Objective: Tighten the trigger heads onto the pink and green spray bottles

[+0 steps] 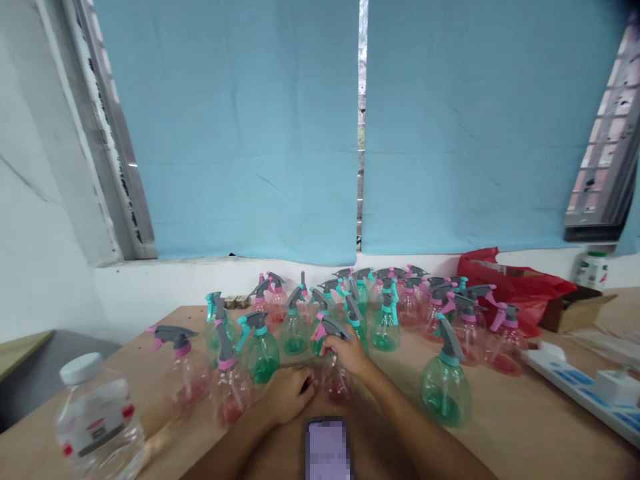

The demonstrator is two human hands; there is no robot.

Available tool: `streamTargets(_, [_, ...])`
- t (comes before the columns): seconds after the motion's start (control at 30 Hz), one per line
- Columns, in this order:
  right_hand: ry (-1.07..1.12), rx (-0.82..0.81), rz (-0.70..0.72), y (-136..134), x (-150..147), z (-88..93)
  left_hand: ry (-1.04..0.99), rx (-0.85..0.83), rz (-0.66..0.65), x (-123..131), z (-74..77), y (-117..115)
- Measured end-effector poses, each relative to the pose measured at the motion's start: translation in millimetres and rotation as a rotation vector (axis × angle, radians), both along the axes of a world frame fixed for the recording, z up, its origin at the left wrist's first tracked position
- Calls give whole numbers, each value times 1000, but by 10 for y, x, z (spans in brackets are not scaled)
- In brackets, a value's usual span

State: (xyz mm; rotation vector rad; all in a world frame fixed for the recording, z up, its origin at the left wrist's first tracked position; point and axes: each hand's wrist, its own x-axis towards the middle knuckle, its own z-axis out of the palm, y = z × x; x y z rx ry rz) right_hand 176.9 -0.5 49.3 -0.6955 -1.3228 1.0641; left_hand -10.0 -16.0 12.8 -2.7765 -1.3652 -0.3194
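Observation:
My right hand [347,353] is closed around the grey and pink spray head of a pink spray bottle [336,380] that stands on the wooden table [515,420]. My left hand [289,395] is curled against the lower left side of the same bottle. Many pink and green spray bottles stand around it, such as a green one [445,387] to the right and another green one [260,353] to the left.
A phone [327,448] lies at the near table edge. A clear water bottle [97,420] stands at the near left. A red plastic bag [515,287], a cardboard box [580,307], a white jar [593,269] and a white power strip [585,387] are at the right. Blue curtains hang behind.

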Motion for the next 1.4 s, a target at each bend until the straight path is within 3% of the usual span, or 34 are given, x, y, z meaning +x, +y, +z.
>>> streamTargets(0.17, [52, -48, 19, -35, -15, 1, -9, -1, -10, 3, 11, 4])
streamTargets(0.3, [-1, -3, -48, -39, -17, -6, -14, -13, -10, 6, 19, -1])
streamTargets(0.67, [-87, 5, -34, -66, -13, 47, -2, -22, -13, 0, 14, -1])
streamTargets(0.83, [-67, -70, -70, -78, -18, 47, -3, -19, -10, 5, 11, 4])
streamTargets(1.2, [22, -6, 52, -34, -29, 37, 10, -26, -3, 14, 48, -20])
streamTargets(1.4, [-56, -6, -41, -46, -31, 27, -2, -40, 6, 18, 65, -29])
